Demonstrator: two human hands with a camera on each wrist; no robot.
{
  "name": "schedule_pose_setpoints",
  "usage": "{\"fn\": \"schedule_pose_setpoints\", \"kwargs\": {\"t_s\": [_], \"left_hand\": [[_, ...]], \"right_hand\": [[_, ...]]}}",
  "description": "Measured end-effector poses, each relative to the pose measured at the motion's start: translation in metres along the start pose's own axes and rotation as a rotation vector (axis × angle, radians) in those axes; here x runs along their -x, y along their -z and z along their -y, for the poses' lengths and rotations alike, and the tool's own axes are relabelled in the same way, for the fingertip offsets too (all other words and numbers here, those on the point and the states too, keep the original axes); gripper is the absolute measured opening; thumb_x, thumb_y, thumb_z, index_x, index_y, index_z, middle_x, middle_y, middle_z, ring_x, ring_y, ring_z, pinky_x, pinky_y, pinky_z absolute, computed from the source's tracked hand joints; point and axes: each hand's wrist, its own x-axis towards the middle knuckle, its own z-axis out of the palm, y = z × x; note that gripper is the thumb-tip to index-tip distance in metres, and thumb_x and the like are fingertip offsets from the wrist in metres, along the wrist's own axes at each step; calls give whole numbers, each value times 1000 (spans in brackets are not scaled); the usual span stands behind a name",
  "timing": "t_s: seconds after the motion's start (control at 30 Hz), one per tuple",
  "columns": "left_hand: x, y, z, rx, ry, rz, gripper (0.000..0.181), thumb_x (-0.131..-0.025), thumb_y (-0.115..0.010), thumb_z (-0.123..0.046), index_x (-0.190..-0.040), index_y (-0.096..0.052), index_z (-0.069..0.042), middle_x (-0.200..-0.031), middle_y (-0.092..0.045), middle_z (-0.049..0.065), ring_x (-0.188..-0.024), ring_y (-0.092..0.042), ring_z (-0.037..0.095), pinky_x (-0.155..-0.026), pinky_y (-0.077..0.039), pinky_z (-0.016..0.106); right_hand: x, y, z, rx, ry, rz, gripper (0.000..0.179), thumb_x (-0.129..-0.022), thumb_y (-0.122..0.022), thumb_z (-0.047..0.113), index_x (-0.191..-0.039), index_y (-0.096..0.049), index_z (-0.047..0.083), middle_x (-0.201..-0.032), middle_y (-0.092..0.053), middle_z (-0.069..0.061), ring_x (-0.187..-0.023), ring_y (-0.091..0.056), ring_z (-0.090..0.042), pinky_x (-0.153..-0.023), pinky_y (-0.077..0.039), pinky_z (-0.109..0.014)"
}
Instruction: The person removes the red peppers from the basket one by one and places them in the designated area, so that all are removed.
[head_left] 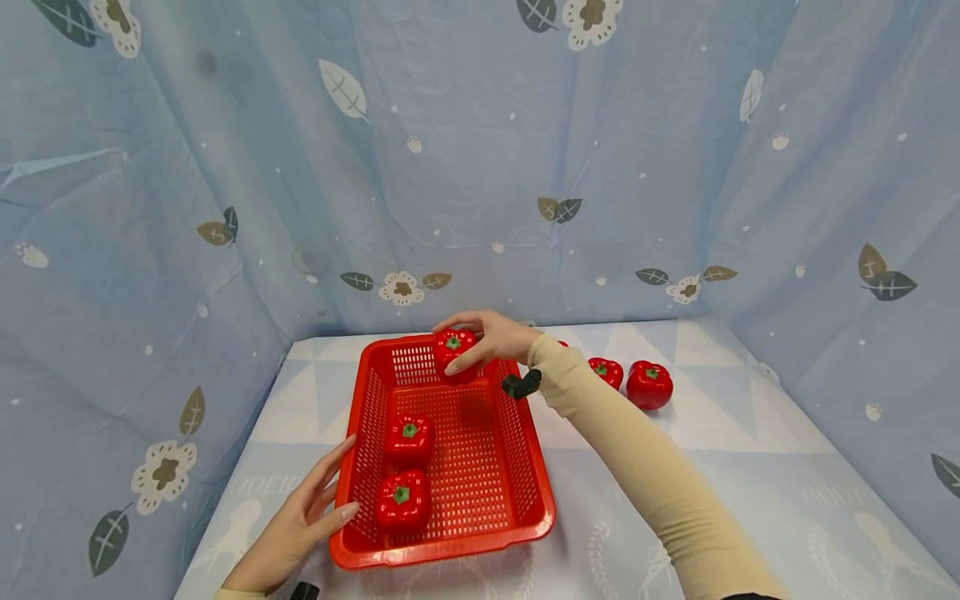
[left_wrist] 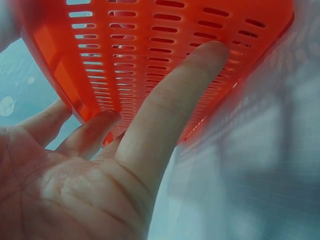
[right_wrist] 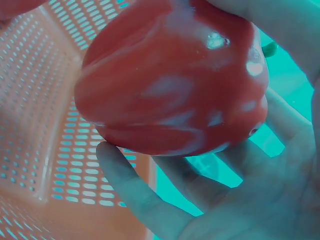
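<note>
My right hand (head_left: 491, 337) grips a glossy red bell pepper (head_left: 454, 350), stem up, at the far end of a red plastic basket (head_left: 546, 500). In the right wrist view thumb and fingers curve round this pepper (right_wrist: 175, 85), with the slotted basket wall (right_wrist: 85, 165) behind it. Two more red peppers stand inside along the basket's left side, one pepper (head_left: 409, 439) behind the other pepper (head_left: 403, 502). My left hand (head_left: 296, 521) rests against the outside of the left wall, fingers extended; the left wrist view shows a straight finger (left_wrist: 170, 100) on the slotted plastic.
Right of the basket, one red pepper (head_left: 649, 385) sits on the pale patterned tabletop (head_left: 712, 492), beside another pepper (head_left: 606, 371) partly covered by my right sleeve (head_left: 645, 458). A sliver of red shows behind that wrist. A blue patterned curtain (head_left: 480, 167) surrounds the table's back and sides.
</note>
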Motion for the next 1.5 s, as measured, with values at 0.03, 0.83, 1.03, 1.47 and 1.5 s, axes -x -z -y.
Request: {"fn": "schedule_pose_setpoints", "kwargs": {"t_s": [0.03,0.83,1.03,1.47,1.5], "left_hand": [[0,0,0,4,1,1,84,-105,-74,-18,-173,-27,-31,-180,-14,15,-158,-26,58,-99,-62,46],[2,0,1,7,6,7,83,-106,-74,-17,-173,-27,-31,-181,-14,14,-159,-25,56,-100,-61,45],[1,0,1,4,4,8,83,-106,-73,-17,-173,-28,-32,-180,-14,14,-159,-26,57,-100,-62,46],[0,1,0,2,-25,13,83,-105,-73,-17,-174,-27,-31,-181,-12,15,-158,-25,58,-100,-62,46],[0,1,0,-1,-31,15,83,-106,-73,-17,-174,-27,-31,-181,-12,16,-158,-25,58,-100,-62,46]], "right_hand": [[2,2,2,11,2,-3,69,-90,-90,8,-154,-63,12,-130,-73,-10,-111,-71,-28,-88,-65,-44],[68,51,22,-3,57,-123,68,-89,-89,6,-152,-64,17,-138,-71,-12,-120,-69,-36,-93,-64,-44],[87,62,15,-16,59,-155,70,-89,-88,2,-153,-62,15,-141,-69,-13,-119,-69,-36,-96,-64,-44],[121,70,-9,62,13,-235,69,-91,-90,11,-153,-62,19,-148,-65,-8,-125,-66,-36,-98,-62,-46],[123,70,-11,73,14,-240,69,-91,-90,12,-153,-62,19,-149,-64,-9,-125,-66,-36,-98,-62,-47]]}}
